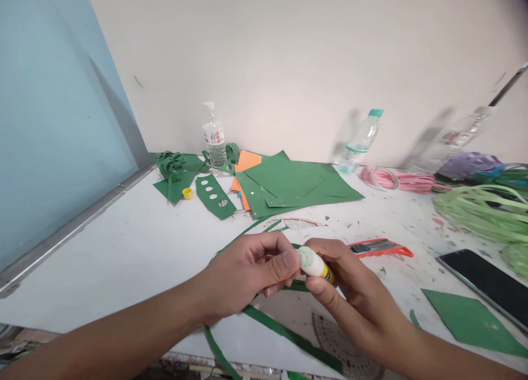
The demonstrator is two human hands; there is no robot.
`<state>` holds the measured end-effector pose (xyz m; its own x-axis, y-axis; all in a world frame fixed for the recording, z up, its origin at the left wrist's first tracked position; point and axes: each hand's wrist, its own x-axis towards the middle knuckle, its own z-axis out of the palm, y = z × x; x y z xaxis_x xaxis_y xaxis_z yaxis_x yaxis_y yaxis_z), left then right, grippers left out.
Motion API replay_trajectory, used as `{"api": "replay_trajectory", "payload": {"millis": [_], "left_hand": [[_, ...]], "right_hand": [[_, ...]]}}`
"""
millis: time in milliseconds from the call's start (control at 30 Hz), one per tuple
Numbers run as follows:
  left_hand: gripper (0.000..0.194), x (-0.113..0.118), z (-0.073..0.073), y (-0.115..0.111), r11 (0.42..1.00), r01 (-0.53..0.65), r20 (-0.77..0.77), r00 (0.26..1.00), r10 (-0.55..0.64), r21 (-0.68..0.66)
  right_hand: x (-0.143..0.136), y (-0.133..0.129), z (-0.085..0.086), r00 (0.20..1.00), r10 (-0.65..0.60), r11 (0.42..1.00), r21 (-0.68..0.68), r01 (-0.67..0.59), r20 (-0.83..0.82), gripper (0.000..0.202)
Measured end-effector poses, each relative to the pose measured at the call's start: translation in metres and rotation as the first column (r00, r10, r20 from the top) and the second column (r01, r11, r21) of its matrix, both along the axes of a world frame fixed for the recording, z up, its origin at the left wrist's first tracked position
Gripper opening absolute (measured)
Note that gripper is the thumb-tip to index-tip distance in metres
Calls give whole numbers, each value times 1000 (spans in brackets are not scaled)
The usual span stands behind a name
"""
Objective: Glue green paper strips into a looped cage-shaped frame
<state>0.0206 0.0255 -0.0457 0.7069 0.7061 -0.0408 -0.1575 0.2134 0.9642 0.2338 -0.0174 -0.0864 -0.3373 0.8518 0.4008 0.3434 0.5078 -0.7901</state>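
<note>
My right hand [350,284] is closed around a glue stick [315,263], a white tube with a yellow label, its whitish glue end tilted toward my left hand [256,273]. The left thumb and fingers are pinched together right beside that end. Green paper strips [297,344] curve over the table under both hands, and one emerges by the left fingertips, which seem to grip it; the exact hold is hidden. The yellow cap [187,193] stands apart on the table, farther back on the left.
Behind the hands lie green paper sheets [301,185], a punched green piece [215,197] and a water bottle [214,141]. To the right are a red utility knife [381,247], a phone [487,281], a green paper square [474,319] and light green strips [482,209]. A protractor [336,336] lies near the front.
</note>
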Motion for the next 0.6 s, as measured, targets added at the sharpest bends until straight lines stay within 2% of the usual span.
{"api": "replay_trajectory", "payload": {"millis": [267, 367, 600], "left_hand": [[47, -2, -2, 2, 989, 87, -14, 996, -90, -119], [47, -3, -2, 3, 991, 90, -30, 995, -93, -97], [44, -3, -3, 4, 1000, 21, -38, 999, -21, -19]], "right_hand": [[2, -2, -2, 995, 73, 997, 4, -73, -68, 28], [2, -2, -3, 994, 75, 997, -29, -78, -79, 26], [-1, -3, 1, 996, 43, 997, -60, -49, -83, 24]]}}
